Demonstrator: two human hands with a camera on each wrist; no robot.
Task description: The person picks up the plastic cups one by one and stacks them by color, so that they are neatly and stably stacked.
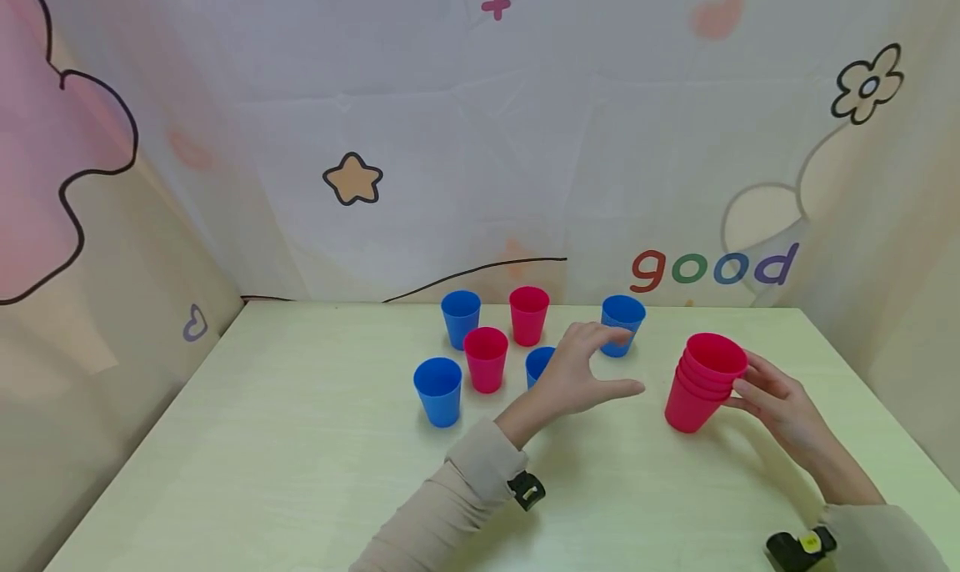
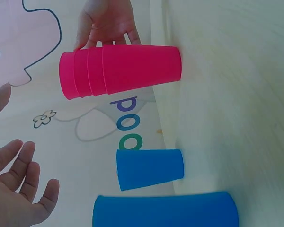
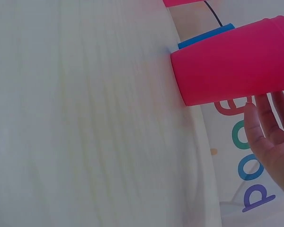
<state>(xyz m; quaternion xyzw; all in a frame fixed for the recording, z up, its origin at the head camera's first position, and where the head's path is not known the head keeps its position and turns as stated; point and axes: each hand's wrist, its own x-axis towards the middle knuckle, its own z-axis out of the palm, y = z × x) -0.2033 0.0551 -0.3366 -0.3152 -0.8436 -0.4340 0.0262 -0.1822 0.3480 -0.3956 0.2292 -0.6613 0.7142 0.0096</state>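
Note:
My right hand (image 1: 783, 409) holds a stack of nested red cups (image 1: 693, 409) by its right side, thumb near the upper rims. The stack's mouth faces up, leaning slightly right in the head view. In the right wrist view, fingers (image 3: 262, 127) touch the stack's side. My left hand (image 1: 573, 376) is apart from the stack, to its left, thumb and fingers spread with nothing between them. Behind that hand are a partly hidden blue cup (image 1: 538, 363) and another blue cup (image 1: 618, 338). The left wrist view shows the stack (image 2: 137, 68) side-on.
Left of my left hand stand two red cups (image 1: 486, 363) and two blue cups (image 1: 438, 395), mouths up. They share a pale table (image 1: 262, 455). A printed cloth (image 1: 450, 138) hangs behind the table's far edge and along its sides.

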